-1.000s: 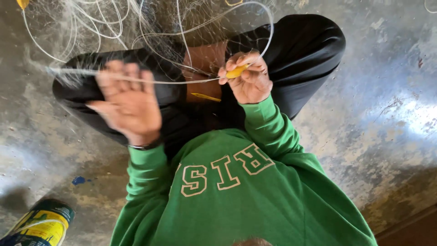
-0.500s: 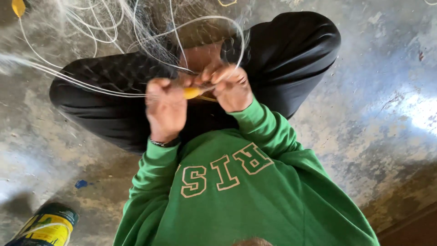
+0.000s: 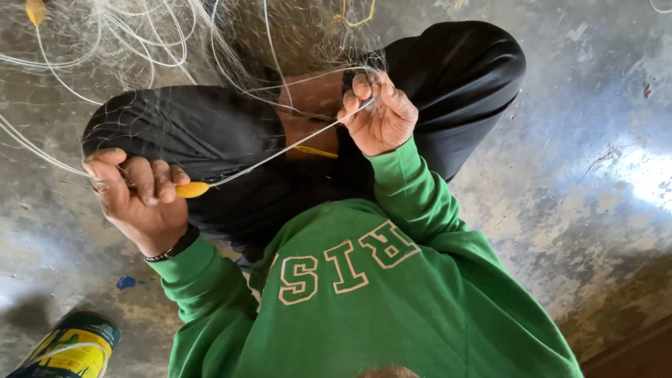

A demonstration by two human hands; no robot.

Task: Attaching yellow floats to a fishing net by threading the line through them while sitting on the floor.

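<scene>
I sit cross-legged in black trousers and a green sweatshirt, with a fine white fishing net (image 3: 231,42) draped over my knees. My left hand (image 3: 136,196) is closed around a small yellow netting needle (image 3: 191,189), held out at the left over my knee. A taut white twine (image 3: 280,150) runs from the needle up to my right hand (image 3: 378,115), which pinches the twine and net mesh near my right knee. A second yellow piece (image 3: 315,151) lies on my lap below the twine.
Grey concrete floor (image 3: 588,140) surrounds me. A dark can with a yellow label (image 3: 70,346) stands at the lower left. A yellow float (image 3: 35,10) hangs on the net at the top left. Loose white cords (image 3: 105,35) loop over the floor behind my knees.
My hands were together at my lap half a second ago. My left hand has since pulled the yellow needle out to the left, drawing the twine tight, while my right hand stayed at the mesh.
</scene>
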